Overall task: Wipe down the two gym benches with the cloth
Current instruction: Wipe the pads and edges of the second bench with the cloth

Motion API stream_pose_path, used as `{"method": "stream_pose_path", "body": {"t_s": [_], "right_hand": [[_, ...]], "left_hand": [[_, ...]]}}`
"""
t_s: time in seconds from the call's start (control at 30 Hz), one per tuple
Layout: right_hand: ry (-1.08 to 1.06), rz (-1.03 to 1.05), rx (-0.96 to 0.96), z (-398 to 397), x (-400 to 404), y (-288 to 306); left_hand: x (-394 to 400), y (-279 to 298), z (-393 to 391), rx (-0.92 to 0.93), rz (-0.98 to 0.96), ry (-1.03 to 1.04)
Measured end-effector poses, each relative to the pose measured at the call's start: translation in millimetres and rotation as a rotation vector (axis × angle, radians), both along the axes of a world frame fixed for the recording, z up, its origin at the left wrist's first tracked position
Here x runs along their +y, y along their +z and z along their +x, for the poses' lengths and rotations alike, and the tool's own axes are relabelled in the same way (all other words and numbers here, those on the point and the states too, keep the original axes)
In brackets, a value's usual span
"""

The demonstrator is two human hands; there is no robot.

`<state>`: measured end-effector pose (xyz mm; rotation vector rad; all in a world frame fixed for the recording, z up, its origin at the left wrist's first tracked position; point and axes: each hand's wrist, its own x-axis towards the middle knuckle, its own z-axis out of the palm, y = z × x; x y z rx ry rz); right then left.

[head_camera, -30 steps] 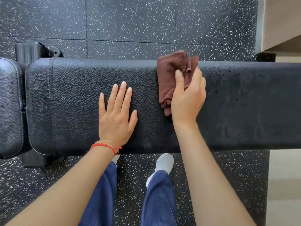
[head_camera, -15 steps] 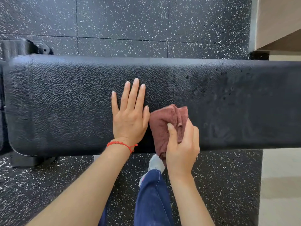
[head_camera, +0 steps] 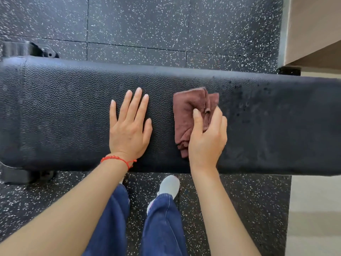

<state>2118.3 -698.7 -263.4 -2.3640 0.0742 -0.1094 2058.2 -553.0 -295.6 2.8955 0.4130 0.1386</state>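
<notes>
Up from the near edge goes the brown cloth, and now I see it in the middle of the black bench pad. My right hand pinches the bunched cloth and presses it on the pad. My left hand lies flat beside it, fingers spread, a red string bracelet on the wrist. Small dark wet spots show further right
</notes>
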Motion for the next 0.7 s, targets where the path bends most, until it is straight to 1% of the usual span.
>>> {"method": "stream_pose_path", "body": {"t_s": [0.1,0.2,0.27,0.37,0.53,0.6,0.7], "right_hand": [[0.003,-0.039,0.088,-49.4,-33.5,4.7],[-0.022,-0.032,0.127,-63.1,-43.6,4.8],[-0.029,-0.031,0.123,-53.3,-41.5,4.7],[-0.006,-0.032,0.066,-28.5,-33.5,5.2],[-0.059,-0.009,-0.059,44.9,-12.0,0.6],[-0.074,-0.038,-0.091,69.0,-6.4,-2.3],[-0.035,-0.069,-0.109,77.3,-9.3,-5.1]], "left_hand": [[-0.8,-0.2,-0.4,0.001,0.004,0.0],[-1.1,-0.1,-0.5,0.008,0.012,0.002],[-1.7,-0.6,0.1,0.012,0.013,0.002],[-4.3,-1.4,1.0,0.027,0.014,0.013],[-25.1,7.3,11.6,0.001,-0.015,0.091],[-43.3,13.0,23.3,-0.018,-0.044,0.032],[-67.0,11.2,34.3,0.013,-0.087,-0.065]]}}
